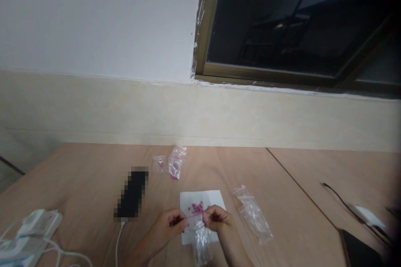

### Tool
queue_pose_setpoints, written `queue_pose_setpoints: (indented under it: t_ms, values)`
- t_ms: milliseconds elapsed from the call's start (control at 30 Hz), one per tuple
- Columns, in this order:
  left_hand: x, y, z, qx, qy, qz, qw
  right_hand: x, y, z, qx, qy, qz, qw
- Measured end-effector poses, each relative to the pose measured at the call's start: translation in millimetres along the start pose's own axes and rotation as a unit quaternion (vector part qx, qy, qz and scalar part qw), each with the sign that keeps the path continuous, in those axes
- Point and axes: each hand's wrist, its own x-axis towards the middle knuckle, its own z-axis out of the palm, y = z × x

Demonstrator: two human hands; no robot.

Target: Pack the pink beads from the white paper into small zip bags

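Note:
A clear zip bag [201, 244] with a pink strip along its top hangs between my two hands. My left hand [171, 224] pinches the left end of that top edge, and my right hand [217, 219] pinches the right end. Beneath them lies a white sheet of paper [216, 198] on the table. Small pink pellets [197, 206] are gathered on the paper just beyond the bag's top edge. Whether the bag holds anything is hard to make out.
More clear zip bags [255, 219] lie to the right. Toward the wall are a small bag [159, 164] and several stacked bags [176, 162] with pink pellets. A phone [131, 194] on a cable and a power strip [40, 229] sit left. A dark object [359, 248] is at right.

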Motion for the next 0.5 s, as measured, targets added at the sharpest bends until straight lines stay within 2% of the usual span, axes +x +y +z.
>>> queue_pose_setpoints:
  t_ms: [67, 133, 200, 267, 300, 400, 500]
  values:
    - [0, -7, -2.9, 0.024, -0.01, 0.0, 1.0, -3, -1, -11, -0.029, 0.045, -0.02, 0.998]
    - [5, -12, -12.9, 0.063, 0.021, 0.014, 0.998, -2, 0, -33, -0.074, 0.138, -0.049, 0.986]
    - [19, -15, -30.5, 0.131, 0.097, 0.017, 0.986, 6, 4, -62, -0.144, 0.226, -0.064, 0.961]
    - [39, -17, -52.9, 0.228, 0.208, -0.011, 0.951, 17, 8, -93, -0.222, 0.288, -0.056, 0.93]
    - [51, -16, -64.4, 0.247, 0.236, -0.021, 0.939, 23, 11, -106, -0.259, 0.307, -0.046, 0.915]
    - [89, -14, -93.8, 0.287, 0.287, -0.036, 0.913, 35, 17, -130, -0.402, 0.356, 0.011, 0.843]
    - [118, -11, -109.9, 0.318, 0.332, -0.057, 0.886, 39, 19, -134, -0.527, 0.396, 0.045, 0.751]
